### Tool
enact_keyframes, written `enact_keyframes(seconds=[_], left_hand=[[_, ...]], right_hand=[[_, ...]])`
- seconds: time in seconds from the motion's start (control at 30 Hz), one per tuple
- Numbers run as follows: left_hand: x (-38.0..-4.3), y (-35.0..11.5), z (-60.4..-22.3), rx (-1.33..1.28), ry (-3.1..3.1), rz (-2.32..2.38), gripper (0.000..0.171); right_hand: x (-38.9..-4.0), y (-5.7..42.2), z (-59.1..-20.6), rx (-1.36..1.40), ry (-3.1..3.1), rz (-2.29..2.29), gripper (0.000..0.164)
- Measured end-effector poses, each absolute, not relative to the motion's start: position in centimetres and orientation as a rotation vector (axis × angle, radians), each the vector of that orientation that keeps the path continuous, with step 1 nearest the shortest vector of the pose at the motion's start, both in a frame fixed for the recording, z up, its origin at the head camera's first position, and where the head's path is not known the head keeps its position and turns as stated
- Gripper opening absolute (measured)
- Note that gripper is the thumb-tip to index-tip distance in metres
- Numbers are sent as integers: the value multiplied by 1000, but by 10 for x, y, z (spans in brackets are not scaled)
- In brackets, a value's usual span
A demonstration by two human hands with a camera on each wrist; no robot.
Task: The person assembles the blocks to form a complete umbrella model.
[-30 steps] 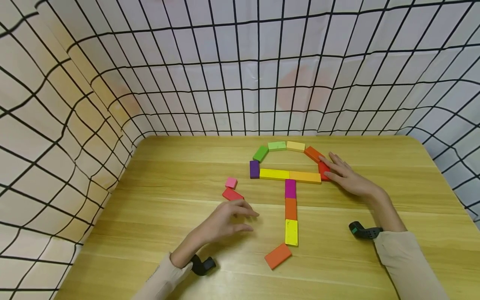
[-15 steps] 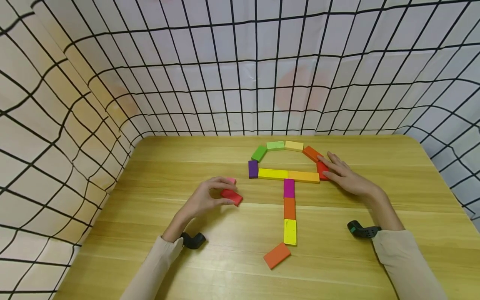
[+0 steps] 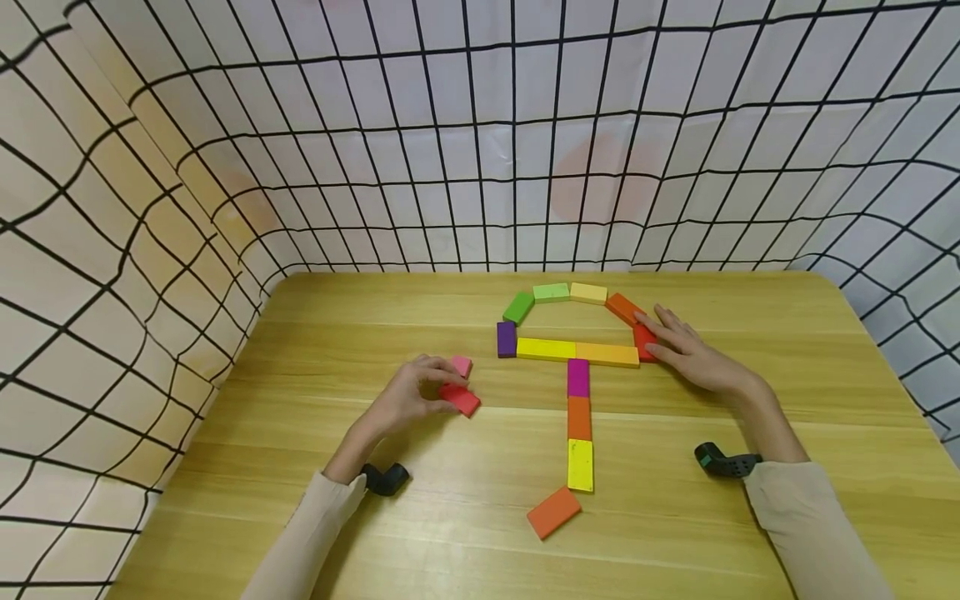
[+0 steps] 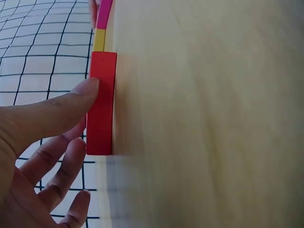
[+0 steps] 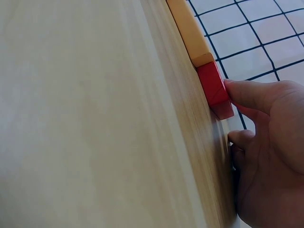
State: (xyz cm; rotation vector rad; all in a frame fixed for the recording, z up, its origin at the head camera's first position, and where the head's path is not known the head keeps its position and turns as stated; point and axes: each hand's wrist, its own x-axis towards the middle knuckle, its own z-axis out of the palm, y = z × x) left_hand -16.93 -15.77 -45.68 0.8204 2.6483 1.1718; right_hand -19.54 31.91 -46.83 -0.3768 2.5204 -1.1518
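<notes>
In the head view my left hand [image 3: 408, 393] pinches a red block [image 3: 465, 402] on the table, thumb on the near side and fingers on the far side. The left wrist view shows the thumb against this red block's face. A pink block [image 3: 461, 365] lies just behind it, partly covered by the fingers. My right hand [image 3: 697, 358] rests with extended fingers at another red block [image 3: 642, 340], the right end of an arch of blocks. In the right wrist view its thumb touches that block [image 5: 213, 85], which meets an orange-yellow bar [image 5: 190, 33].
The arch runs through an orange-red block [image 3: 624, 308], a pale yellow, light green and green block to a purple block [image 3: 507, 340]. Beneath it lies a yellow bar [image 3: 546, 348]. A column starts with a magenta block [image 3: 578, 377]. A loose orange block [image 3: 554, 512] lies nearer.
My left hand has moved left and back to the red block, taken hold of it, and shifted it slightly left and nearer. The right hand has stayed in place.
</notes>
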Motion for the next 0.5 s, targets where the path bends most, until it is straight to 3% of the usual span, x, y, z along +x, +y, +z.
enact_keyframes(seconds=[0.5], left_hand=[[-171,-165,-459,894,2589,1120,30]], right_hand=[[-194,319,-468,-352,2535,-1143,65]])
